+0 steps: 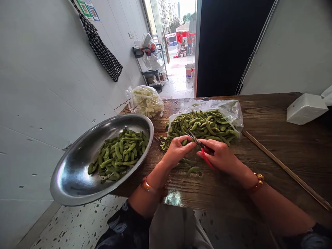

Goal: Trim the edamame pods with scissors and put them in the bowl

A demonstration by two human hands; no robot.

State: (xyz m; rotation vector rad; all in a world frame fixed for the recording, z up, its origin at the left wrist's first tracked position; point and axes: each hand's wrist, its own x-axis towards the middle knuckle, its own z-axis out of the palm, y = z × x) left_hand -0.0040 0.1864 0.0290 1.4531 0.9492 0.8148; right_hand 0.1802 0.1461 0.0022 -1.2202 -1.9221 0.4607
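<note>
My left hand (178, 149) pinches a green edamame pod (184, 142) between thumb and fingers. Closed around red-handled scissors (204, 156), my right hand (220, 154) holds the blades close to that pod, pointing up and left. Just beyond both hands, a heap of edamame pods (204, 121) spills from a clear plastic bag (234, 110). A few loose pods (192, 169) lie on the wood below my hands. To the left, a wide steel basin (75, 166) holds another pile of edamame pods (120, 152). Small trimmings (164, 142) lie beside the bagged heap.
The dark wooden table (269, 121) carries a bag of pale florets (147, 100) at the back left. Long thin wooden sticks (285, 167) lie to the right, with a white box (307, 109) beyond. A shelf cart (153, 69) stands by the doorway.
</note>
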